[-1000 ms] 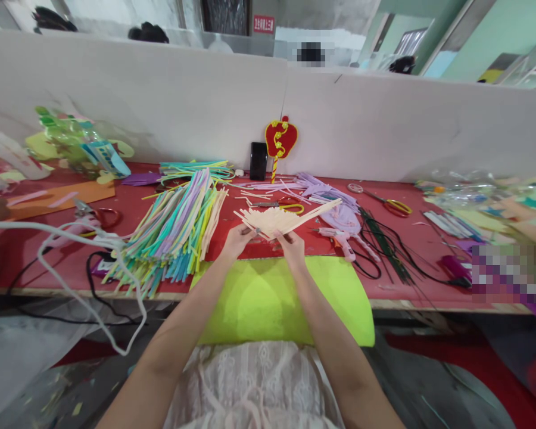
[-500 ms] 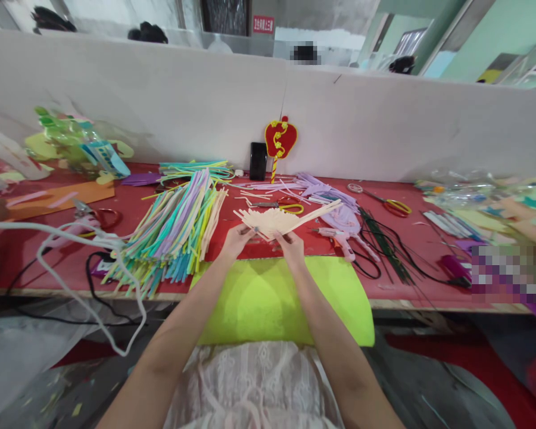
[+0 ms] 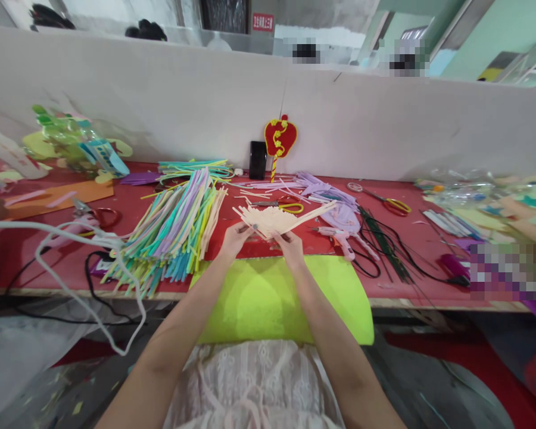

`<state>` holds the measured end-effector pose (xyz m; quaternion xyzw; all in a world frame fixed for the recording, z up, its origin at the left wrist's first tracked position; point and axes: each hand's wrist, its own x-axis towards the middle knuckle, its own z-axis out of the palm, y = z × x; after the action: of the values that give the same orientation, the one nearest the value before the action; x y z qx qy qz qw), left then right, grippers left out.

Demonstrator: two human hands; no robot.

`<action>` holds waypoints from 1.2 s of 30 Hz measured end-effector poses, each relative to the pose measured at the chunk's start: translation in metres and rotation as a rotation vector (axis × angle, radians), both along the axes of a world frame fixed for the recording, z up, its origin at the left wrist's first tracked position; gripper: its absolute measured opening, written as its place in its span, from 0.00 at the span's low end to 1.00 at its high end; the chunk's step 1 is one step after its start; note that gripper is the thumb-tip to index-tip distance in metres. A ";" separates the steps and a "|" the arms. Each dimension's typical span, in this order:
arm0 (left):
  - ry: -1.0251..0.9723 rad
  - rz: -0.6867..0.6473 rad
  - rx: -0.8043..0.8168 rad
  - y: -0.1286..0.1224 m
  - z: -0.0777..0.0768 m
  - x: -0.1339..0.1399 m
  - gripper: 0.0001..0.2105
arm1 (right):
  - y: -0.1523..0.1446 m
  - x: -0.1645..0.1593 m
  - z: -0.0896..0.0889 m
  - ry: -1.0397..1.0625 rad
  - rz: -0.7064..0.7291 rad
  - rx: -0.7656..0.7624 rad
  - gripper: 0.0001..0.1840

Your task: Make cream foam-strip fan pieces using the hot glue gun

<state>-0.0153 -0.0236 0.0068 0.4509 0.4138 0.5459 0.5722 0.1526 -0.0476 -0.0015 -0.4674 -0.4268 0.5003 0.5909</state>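
Note:
Between my hands is a piece woven from cream-coloured strips (image 3: 270,220), with loose strip ends fanning out at its upper left and a longer bundle sticking out to the right. My left hand (image 3: 236,238) is closed on its lower left edge, fingers pinching it. On the lower right edge, my right hand (image 3: 289,243) pinches it too. Beneath my forearms a bright yellow-green sheet (image 3: 339,298) hangs over the table's front edge. Just beyond the woven piece lie yellow-handled scissors (image 3: 291,207).
Left of my hands lies a big heap of coloured strips (image 3: 174,232). A pink glue gun (image 3: 337,233) and lilac strips (image 3: 339,211) are on the right. A red fan-shaped ornament (image 3: 281,138) and a black phone-like object (image 3: 258,159) stand by the white partition (image 3: 183,101). A white cable (image 3: 84,307) loops at left.
Both hands keep their pinch on the woven piece. Its right-hand bundle has tilted down and in slightly; otherwise the scene is nearly the same.

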 end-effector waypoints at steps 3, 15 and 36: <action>0.010 0.001 0.018 0.000 0.001 0.001 0.24 | 0.000 0.000 -0.001 0.021 -0.006 -0.009 0.21; 0.008 -0.008 0.023 0.000 0.000 0.003 0.23 | 0.000 0.000 -0.003 0.006 0.023 0.016 0.23; -0.019 -0.022 0.013 0.003 -0.006 0.001 0.22 | 0.004 0.002 -0.006 0.095 0.026 -0.050 0.22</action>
<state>-0.0142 -0.0203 0.0004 0.4539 0.3996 0.5465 0.5793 0.1545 -0.0440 -0.0074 -0.4521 -0.3914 0.5400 0.5923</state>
